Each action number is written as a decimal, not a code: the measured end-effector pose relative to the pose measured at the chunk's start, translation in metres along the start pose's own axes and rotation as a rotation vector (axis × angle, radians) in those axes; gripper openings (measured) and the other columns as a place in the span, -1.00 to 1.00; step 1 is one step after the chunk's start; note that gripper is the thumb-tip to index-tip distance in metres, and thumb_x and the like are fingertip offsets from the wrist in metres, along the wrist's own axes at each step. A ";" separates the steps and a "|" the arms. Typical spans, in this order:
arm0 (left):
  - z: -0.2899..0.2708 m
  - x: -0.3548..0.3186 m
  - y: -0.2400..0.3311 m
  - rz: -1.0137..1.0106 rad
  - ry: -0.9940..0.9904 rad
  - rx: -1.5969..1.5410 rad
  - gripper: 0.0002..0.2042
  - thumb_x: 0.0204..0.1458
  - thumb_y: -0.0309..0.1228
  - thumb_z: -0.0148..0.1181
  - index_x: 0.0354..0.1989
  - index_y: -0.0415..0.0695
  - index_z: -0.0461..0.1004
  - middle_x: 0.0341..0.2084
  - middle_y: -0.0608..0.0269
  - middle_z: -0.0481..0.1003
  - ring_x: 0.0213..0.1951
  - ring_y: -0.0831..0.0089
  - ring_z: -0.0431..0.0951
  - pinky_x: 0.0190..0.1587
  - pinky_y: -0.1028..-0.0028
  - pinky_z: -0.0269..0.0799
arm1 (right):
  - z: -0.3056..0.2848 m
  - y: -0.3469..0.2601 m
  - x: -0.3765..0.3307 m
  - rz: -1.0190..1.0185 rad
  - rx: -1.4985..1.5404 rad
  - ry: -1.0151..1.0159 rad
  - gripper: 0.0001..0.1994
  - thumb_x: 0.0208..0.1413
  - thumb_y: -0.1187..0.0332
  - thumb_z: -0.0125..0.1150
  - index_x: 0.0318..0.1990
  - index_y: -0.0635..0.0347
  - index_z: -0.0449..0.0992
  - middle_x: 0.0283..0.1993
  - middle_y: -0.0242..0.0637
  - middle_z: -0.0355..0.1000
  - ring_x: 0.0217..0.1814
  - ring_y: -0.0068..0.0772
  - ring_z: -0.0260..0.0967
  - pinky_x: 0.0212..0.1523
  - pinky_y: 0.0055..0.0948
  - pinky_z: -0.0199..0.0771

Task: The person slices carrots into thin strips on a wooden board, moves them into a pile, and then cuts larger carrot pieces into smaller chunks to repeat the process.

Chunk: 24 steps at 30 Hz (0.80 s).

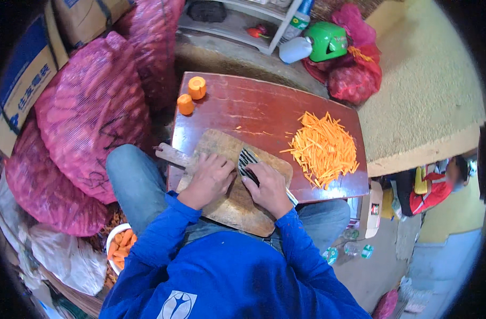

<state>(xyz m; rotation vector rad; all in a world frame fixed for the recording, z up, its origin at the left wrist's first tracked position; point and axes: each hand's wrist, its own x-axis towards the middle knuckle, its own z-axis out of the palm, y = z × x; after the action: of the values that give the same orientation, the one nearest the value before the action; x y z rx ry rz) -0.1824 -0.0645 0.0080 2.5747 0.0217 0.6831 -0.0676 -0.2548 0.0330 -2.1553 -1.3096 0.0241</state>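
A worn wooden cutting board point(216, 141) with a short handle lies at the near edge of a low red-brown table, partly over my lap. My right hand point(269, 189) grips a knife point(246, 158) with a black-and-white striped blade, held over the board's right half. On the board's left part rests my left hand point(211, 178), its fingers curled down and close together; whatever is under them is hidden. To the right of the board sits a heap of shredded carrot point(325, 151). Two cut carrot chunks, one larger point(197, 87) and one smaller point(185, 104), stand at the table's far left corner.
Big pink mesh sacks point(94, 117) of carrots crowd the left, beside cardboard boxes point(27, 74). A white bucket point(111, 234) of carrots stands by my left leg. Behind the table are a shelf point(237, 33) and a green container point(328, 41). A person in red point(431, 191) is at far right.
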 end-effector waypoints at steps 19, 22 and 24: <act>-0.040 0.028 -0.023 -0.394 -0.192 -0.540 -0.81 0.13 -0.39 0.49 -0.20 -0.25 0.68 -0.31 0.08 0.63 -0.27 0.24 0.63 -0.16 0.26 0.48 | -0.007 -0.001 0.003 0.038 0.050 -0.037 -0.71 0.20 0.26 0.43 -0.01 0.21 0.60 -0.11 -0.07 0.55 -0.03 0.11 0.54 -0.03 0.03 0.51; -0.051 0.040 -0.053 -0.424 0.039 -0.414 -0.81 0.11 -0.45 0.48 -0.19 -0.30 0.68 -0.28 0.09 0.64 -0.30 0.33 0.63 -0.23 0.34 0.53 | -0.007 -0.001 0.003 0.012 0.069 -0.006 -0.70 0.17 0.28 0.46 -0.01 0.21 0.62 -0.13 -0.06 0.56 -0.07 0.11 0.56 -0.06 0.00 0.54; -0.052 0.049 -0.085 -0.362 0.236 -0.243 -0.80 0.08 -0.46 0.50 -0.17 -0.29 0.68 -0.30 0.09 0.62 -0.28 0.29 0.62 -0.18 0.32 0.53 | -0.007 -0.001 0.002 0.014 0.066 -0.010 -0.69 0.17 0.27 0.47 0.00 0.20 0.63 -0.13 -0.07 0.56 -0.06 0.11 0.56 -0.06 -0.01 0.54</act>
<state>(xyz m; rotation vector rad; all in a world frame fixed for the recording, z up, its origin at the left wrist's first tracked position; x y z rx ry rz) -0.1552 0.0399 0.0324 2.1685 0.4419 0.7885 -0.0646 -0.2565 0.0400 -2.1114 -1.2816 0.0820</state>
